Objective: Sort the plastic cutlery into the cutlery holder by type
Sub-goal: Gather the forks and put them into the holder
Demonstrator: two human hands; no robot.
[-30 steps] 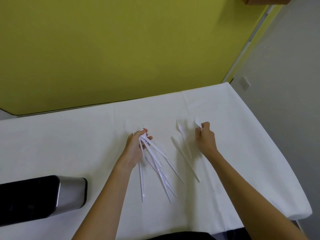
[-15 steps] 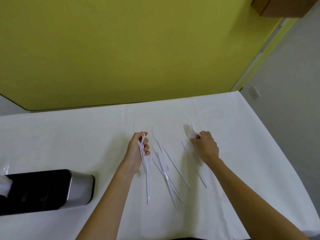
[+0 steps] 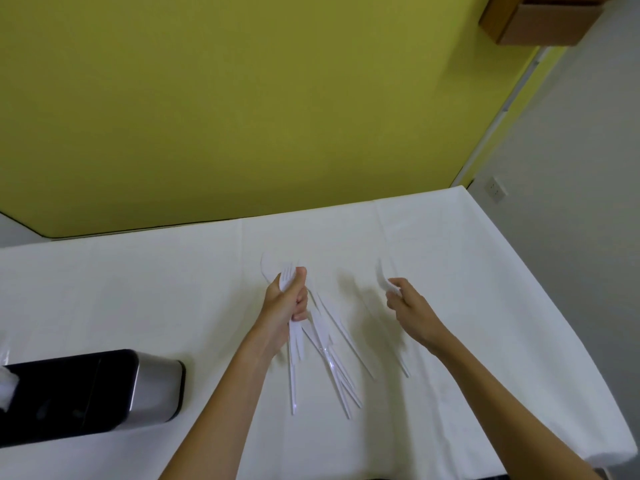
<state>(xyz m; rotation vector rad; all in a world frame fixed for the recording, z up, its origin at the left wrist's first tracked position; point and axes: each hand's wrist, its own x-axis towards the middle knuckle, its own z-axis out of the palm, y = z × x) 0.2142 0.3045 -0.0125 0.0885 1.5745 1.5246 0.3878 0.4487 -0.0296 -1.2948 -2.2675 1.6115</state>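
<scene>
My left hand point(image 3: 287, 303) is closed around a bunch of white plastic cutlery point(image 3: 294, 368); fork and spoon heads stick out above the fist and the handles hang down toward me. More loose white cutlery point(image 3: 341, 362) lies fanned on the white tablecloth just right of that hand. My right hand point(image 3: 412, 306) pinches a white plastic spoon point(image 3: 382, 277) by its head, with the handle trailing under the wrist. The black and silver cutlery holder point(image 3: 86, 389) lies at the left edge of the table.
The table point(image 3: 138, 289) is covered in a white cloth and stands against a yellow-green wall. Its right edge drops off beside a grey wall with a socket point(image 3: 496, 192). A wooden box point(image 3: 540, 19) hangs at the top right.
My left hand has gathered its cutlery into a tighter, more upright bunch. My right hand has lifted the spoon off the cloth. The view has tilted a little.
</scene>
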